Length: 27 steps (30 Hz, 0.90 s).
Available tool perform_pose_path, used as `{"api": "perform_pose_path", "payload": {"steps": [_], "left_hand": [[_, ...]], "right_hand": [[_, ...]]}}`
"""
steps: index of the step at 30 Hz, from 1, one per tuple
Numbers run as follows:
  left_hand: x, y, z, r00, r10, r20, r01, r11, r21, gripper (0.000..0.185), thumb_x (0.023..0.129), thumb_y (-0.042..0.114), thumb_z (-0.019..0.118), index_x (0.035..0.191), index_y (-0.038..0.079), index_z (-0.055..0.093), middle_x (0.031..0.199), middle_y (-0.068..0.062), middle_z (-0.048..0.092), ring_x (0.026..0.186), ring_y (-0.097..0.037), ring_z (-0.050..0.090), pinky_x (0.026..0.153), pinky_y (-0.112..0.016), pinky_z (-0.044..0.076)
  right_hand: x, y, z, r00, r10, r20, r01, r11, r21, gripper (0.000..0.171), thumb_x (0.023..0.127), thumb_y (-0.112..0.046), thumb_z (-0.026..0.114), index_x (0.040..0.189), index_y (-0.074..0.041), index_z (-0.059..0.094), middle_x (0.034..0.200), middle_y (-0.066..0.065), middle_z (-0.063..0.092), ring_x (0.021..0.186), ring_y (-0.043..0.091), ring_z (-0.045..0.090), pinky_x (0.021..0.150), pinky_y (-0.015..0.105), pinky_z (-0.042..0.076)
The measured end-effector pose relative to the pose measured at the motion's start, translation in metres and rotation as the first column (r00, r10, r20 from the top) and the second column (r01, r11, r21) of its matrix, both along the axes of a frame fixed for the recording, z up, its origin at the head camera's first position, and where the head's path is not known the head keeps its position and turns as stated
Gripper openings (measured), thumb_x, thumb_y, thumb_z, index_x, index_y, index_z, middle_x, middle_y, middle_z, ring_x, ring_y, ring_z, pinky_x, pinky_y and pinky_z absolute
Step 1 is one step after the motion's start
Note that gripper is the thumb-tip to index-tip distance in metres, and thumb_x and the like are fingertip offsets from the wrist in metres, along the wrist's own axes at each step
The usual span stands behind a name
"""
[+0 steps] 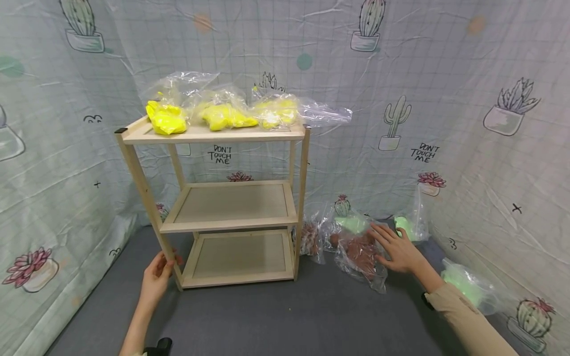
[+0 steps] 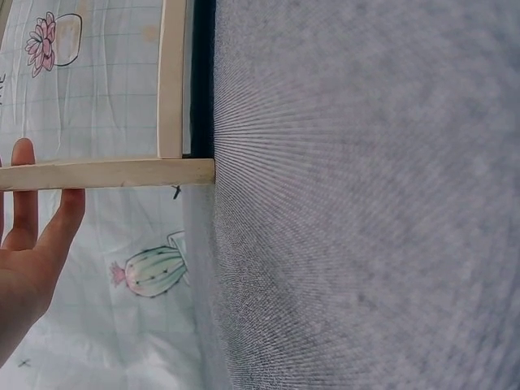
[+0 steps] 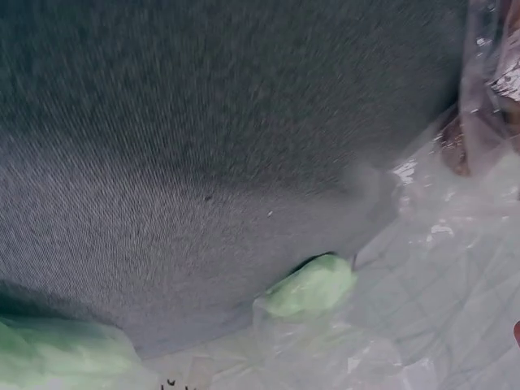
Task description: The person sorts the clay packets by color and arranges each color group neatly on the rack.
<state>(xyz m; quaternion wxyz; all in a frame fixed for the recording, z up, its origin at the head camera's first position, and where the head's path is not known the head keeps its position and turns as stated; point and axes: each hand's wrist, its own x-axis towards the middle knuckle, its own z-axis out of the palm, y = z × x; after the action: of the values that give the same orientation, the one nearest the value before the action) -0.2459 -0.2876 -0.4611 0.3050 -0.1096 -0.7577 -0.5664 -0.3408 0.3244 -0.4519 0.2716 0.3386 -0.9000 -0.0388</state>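
Head view: a three-tier wooden shelf (image 1: 231, 205) stands at centre left of the frame on a grey floor (image 1: 289, 316); its top tier carries three clear bags of yellow pieces (image 1: 222, 116), while the middle and bottom tiers are bare; the left hand (image 1: 157, 277), at lower left, curls its fingers round the front left leg of the shelf near the floor; the right hand (image 1: 398, 249), at centre right, lies with fingers spread and fairly straight on a clear bag of brown pieces (image 1: 358, 254) on the floor just right of the shelf; a second brown bag (image 1: 309, 240) touches the shelf's right leg; several bags of pale green pieces (image 1: 465, 287) lie further right, near the cactus-print backdrop (image 1: 445, 99); judging from this, the yellow bags are shelved, and the brown and green bags are not yet shelved.

Left wrist view: the left hand (image 2: 28, 260) shows at the left edge, fingers extended along a wooden leg (image 2: 122, 173); the grip itself is not shown here.

Right wrist view: no hand is visible; grey floor fills the upper left; a green piece in plastic (image 3: 313, 286) sits at lower centre; brown contents in a bag (image 3: 487, 106) show at upper right.
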Motion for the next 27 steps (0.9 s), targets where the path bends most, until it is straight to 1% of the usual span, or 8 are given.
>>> {"api": "perform_pose_path", "payload": {"steps": [7,15,17,19,20,22,26,27], "left_hand": [[0.0,0.0,0.0,1.0,-0.017,0.004,0.017,1.0,0.019,0.022,0.091,-0.001,0.044,0.11,0.006,0.054,0.083,0.013,0.063,0.079,0.003,0.06,0.067,-0.01,0.046],[0.0,-0.001,0.0,0.997,-0.069,-0.033,0.07,0.996,0.059,0.024,0.09,-0.002,0.043,0.11,0.007,0.054,0.085,0.01,0.064,0.08,0.002,0.061,0.068,-0.01,0.046],[0.0,-0.001,-0.001,0.996,-0.081,-0.043,0.083,0.994,0.07,0.023,0.09,-0.002,0.043,0.11,0.002,0.054,0.085,0.01,0.064,0.08,0.002,0.061,0.068,-0.01,0.046],[0.0,-0.001,-0.001,0.994,-0.094,-0.056,0.098,0.992,0.076,0.022,0.09,-0.002,0.044,0.111,-0.006,0.051,0.085,0.009,0.064,0.08,0.002,0.061,0.069,-0.009,0.046],[0.0,-0.001,-0.002,0.991,-0.114,-0.071,0.12,0.988,0.092,0.023,0.09,-0.003,0.043,0.111,-0.01,0.049,0.086,0.007,0.065,0.08,0.001,0.061,0.069,-0.01,0.046],[-0.001,-0.002,-0.002,0.991,-0.117,-0.071,0.123,0.989,0.083,0.025,0.09,-0.002,0.043,0.112,-0.015,0.044,0.087,0.009,0.065,0.081,0.002,0.061,0.069,-0.009,0.046],[0.0,-0.002,-0.002,0.993,-0.104,-0.06,0.108,0.991,0.077,0.026,0.09,-0.002,0.043,0.112,-0.017,0.043,0.087,0.01,0.064,0.081,0.003,0.061,0.069,-0.009,0.046],[0.0,-0.001,-0.002,0.996,-0.083,-0.044,0.085,0.995,0.059,0.026,0.091,-0.001,0.043,0.112,-0.015,0.044,0.087,0.012,0.064,0.081,0.004,0.061,0.069,-0.009,0.046]], "right_hand": [[-0.01,0.002,-0.002,0.997,-0.015,0.079,0.013,0.999,0.032,0.079,0.071,-0.05,0.067,0.136,-0.017,0.036,0.142,0.011,0.031,0.126,0.032,0.033,0.087,0.066,0.028],[-0.018,-0.002,0.001,0.994,-0.007,0.108,0.0,0.998,0.063,0.084,0.066,-0.06,0.066,0.133,-0.016,0.04,0.14,0.013,0.035,0.125,0.034,0.035,0.085,0.067,0.03],[-0.021,-0.002,0.001,0.993,-0.007,0.116,-0.002,0.997,0.073,0.083,0.067,-0.061,0.065,0.132,-0.016,0.041,0.137,0.013,0.039,0.123,0.035,0.038,0.084,0.066,0.032],[-0.023,-0.002,0.0,0.991,-0.017,0.132,0.006,0.997,0.082,0.082,0.067,-0.062,0.064,0.131,-0.016,0.043,0.135,0.013,0.043,0.122,0.035,0.04,0.084,0.066,0.033],[-0.023,-0.003,0.0,0.99,-0.024,0.137,0.011,0.996,0.089,0.081,0.067,-0.062,0.063,0.131,-0.016,0.043,0.133,0.013,0.044,0.121,0.035,0.041,0.083,0.065,0.033],[-0.023,-0.004,-0.001,0.989,-0.038,0.144,0.023,0.994,0.103,0.081,0.067,-0.063,0.062,0.129,-0.015,0.045,0.13,0.012,0.048,0.118,0.035,0.044,0.082,0.063,0.035],[-0.021,-0.008,-0.002,0.983,-0.073,0.167,0.052,0.99,0.128,0.081,0.068,-0.065,0.06,0.128,-0.013,0.048,0.124,0.013,0.051,0.114,0.034,0.047,0.081,0.058,0.037],[-0.02,-0.009,-0.002,0.982,-0.077,0.173,0.055,0.99,0.127,0.081,0.068,-0.066,0.06,0.127,-0.013,0.048,0.122,0.012,0.051,0.112,0.034,0.048,0.08,0.057,0.038]]}}
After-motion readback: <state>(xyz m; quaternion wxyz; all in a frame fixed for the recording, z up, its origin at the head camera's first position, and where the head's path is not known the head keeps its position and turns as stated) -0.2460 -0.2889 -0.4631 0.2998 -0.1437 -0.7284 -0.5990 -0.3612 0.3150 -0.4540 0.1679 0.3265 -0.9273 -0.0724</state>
